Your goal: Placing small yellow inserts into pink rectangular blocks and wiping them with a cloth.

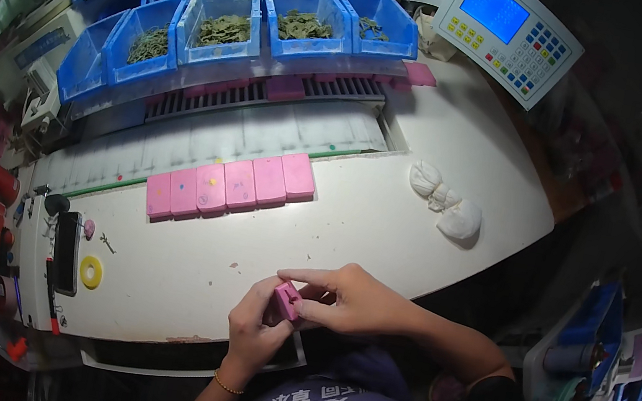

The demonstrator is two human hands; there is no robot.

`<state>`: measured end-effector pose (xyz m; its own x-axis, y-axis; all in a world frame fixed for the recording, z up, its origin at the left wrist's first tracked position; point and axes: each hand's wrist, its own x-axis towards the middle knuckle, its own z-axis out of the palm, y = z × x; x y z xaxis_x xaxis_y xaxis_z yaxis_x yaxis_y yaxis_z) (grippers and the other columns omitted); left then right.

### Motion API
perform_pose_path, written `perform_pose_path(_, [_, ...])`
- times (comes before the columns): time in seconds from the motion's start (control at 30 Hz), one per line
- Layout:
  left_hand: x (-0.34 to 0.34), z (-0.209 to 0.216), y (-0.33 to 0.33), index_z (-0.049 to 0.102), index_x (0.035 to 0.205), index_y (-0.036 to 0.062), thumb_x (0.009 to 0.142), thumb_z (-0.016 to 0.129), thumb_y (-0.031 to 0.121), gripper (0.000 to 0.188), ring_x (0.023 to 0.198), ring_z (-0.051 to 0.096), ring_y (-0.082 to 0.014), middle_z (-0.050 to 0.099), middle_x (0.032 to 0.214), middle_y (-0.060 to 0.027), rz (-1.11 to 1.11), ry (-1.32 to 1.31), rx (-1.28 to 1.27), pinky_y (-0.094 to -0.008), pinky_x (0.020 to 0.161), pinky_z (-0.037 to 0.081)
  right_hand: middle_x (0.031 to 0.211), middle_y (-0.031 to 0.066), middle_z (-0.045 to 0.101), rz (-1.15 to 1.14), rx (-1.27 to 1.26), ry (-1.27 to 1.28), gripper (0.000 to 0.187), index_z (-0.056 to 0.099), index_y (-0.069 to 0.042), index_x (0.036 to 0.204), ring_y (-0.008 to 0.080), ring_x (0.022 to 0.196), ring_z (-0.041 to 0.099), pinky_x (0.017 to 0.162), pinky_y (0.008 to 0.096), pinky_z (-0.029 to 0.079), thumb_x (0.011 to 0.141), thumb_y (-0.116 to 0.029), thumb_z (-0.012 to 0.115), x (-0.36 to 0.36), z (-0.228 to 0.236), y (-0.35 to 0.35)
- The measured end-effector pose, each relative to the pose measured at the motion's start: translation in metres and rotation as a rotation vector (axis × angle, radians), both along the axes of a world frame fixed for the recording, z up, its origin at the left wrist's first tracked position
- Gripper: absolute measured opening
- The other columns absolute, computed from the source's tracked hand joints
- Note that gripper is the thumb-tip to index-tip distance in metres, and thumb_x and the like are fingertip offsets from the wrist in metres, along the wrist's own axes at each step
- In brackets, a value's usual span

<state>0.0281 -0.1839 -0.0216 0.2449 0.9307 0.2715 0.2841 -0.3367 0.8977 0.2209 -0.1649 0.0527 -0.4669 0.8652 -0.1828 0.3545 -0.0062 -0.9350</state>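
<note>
Near the table's front edge, my left hand (256, 324) grips a small pink rubber mould (286, 300) from its left side. My right hand (351, 297) closes on the same mould from the right, thumb pressed against its face and fingers along its far edge. A dark notch shows in the mould's surface; its underside is hidden by my fingers. Beyond my hands, several pink moulds (239, 183) lie side by side in a slanting row on the white table (179, 287), some with small coloured marks.
Blue bins (227, 23) stand at the back, several holding green pieces. A white control panel (510, 33) with a blue screen rises at the back right. A knotted white cloth pouch (444, 200) rests on the right; a phone (66, 251) and yellow tape roll (91, 272) lie left.
</note>
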Motion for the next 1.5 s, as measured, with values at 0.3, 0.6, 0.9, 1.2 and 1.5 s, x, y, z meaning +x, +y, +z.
perform_pose_path(0.3, [0.001,-0.003,0.001,0.059,0.116,0.0017,0.071,0.071,0.002,0.047,0.085,0.068,-0.0255,0.066,0.105,-0.0139,-0.022,-0.008,0.005,-0.0323,0.072,0.055,0.095,0.0173,0.070,-0.033,0.075,-0.017,0.043,0.051,-0.001,0.137,0.0216,0.081,0.070,0.077,0.0314,0.055,0.096,-0.014,0.055,-0.014,-0.005,0.003])
perform_pose_path(0.6, [-0.003,-0.017,0.000,0.058,0.120,-0.0038,0.075,0.074,0.000,0.048,0.082,0.064,-0.0122,0.067,0.102,-0.0102,0.010,-0.021,-0.063,-0.0256,0.073,0.053,0.088,0.0129,0.063,-0.066,0.106,0.050,0.050,0.048,-0.003,0.141,0.0200,0.081,0.066,0.074,0.0324,0.052,0.096,-0.020,0.062,-0.013,-0.014,-0.001])
perform_pose_path(0.9, [-0.011,0.003,-0.003,0.045,0.142,-0.0057,0.084,0.073,0.003,0.065,0.106,0.065,-0.0190,0.067,0.115,-0.0162,-0.059,-0.060,-0.230,-0.0307,0.090,0.052,0.104,0.0114,0.061,0.095,0.123,0.081,0.057,0.053,-0.012,0.140,0.0207,0.089,0.063,0.081,0.0330,0.053,0.087,-0.020,0.074,0.002,-0.023,0.003])
perform_pose_path(1.2, [-0.024,0.046,-0.010,0.056,0.132,-0.0071,0.094,0.064,0.010,0.042,0.103,0.062,-0.0130,0.068,0.116,-0.0166,0.046,-0.272,-0.639,-0.0270,0.089,0.050,0.117,0.0097,0.057,0.062,0.263,0.120,0.056,0.056,-0.006,0.135,0.0187,0.095,0.066,0.083,0.0305,0.059,0.084,-0.017,0.078,-0.004,-0.032,0.002])
perform_pose_path(1.5, [-0.028,0.070,0.030,0.074,0.090,-0.0086,0.086,0.070,0.018,0.027,0.066,0.060,-0.0060,0.071,0.071,-0.0091,-0.061,0.078,-0.689,-0.0212,0.060,0.048,0.113,0.0142,0.058,0.048,0.372,0.113,0.042,0.058,-0.004,0.124,0.0332,0.091,0.067,0.079,0.0390,0.057,0.086,-0.014,0.073,-0.008,-0.031,-0.001])
